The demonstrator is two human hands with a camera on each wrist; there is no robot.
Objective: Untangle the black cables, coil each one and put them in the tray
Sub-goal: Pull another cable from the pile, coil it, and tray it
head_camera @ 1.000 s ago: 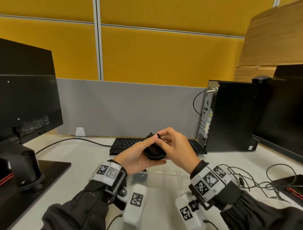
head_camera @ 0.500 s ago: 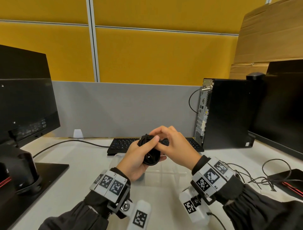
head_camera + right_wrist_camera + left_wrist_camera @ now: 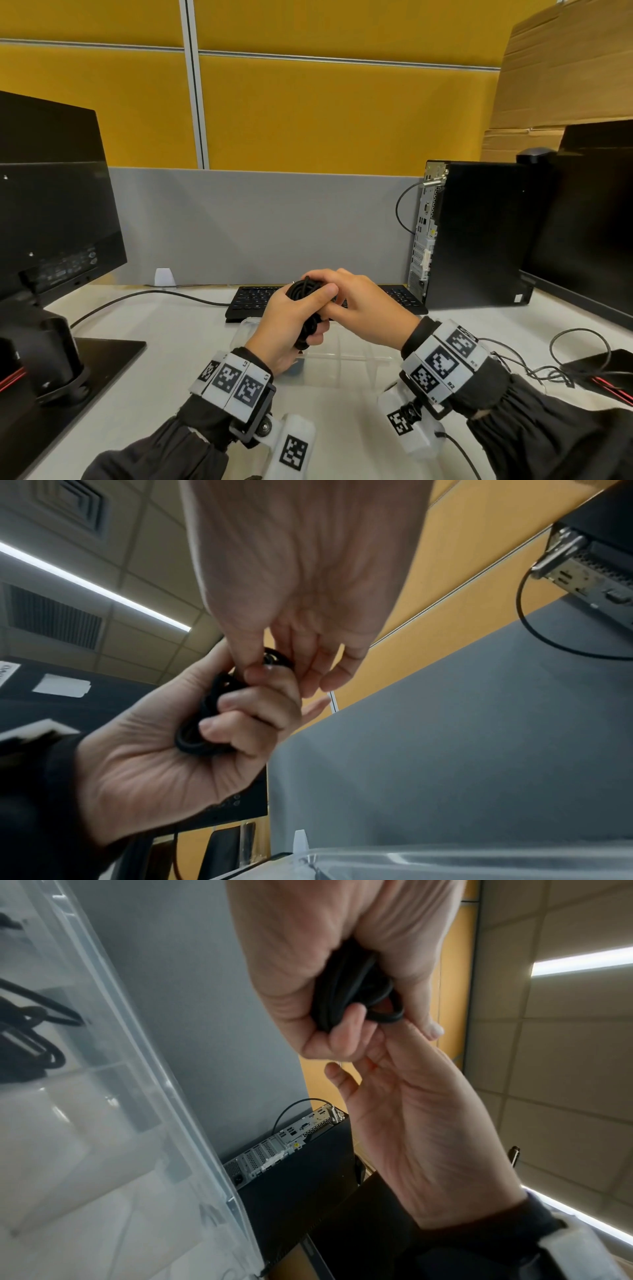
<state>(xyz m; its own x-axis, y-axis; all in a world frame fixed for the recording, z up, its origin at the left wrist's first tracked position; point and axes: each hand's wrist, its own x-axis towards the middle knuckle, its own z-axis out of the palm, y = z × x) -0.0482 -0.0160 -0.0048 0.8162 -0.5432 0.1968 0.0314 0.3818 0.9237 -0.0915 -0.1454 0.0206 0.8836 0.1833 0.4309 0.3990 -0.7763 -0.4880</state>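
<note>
Head view: my left hand (image 3: 291, 318) grips the coiled cable (image 3: 303, 291) over the tray (image 3: 346, 363) so loops hold while my right hand (image 3: 363, 308) pinches the end.

The coiled cable (image 3: 303, 291) is matt black rubbery sheathing. Below it the tray (image 3: 346, 368) is clear, glossy plastic. The bench (image 3: 178, 342) is smooth matt white laminate. The partition (image 3: 267, 222) looks like grey felt below and yellow woven cloth above. The computer tower (image 3: 476, 236) has matt black sides and a bare perforated metal back. The boxes (image 3: 561, 68) are plain brown cardboard.
</note>
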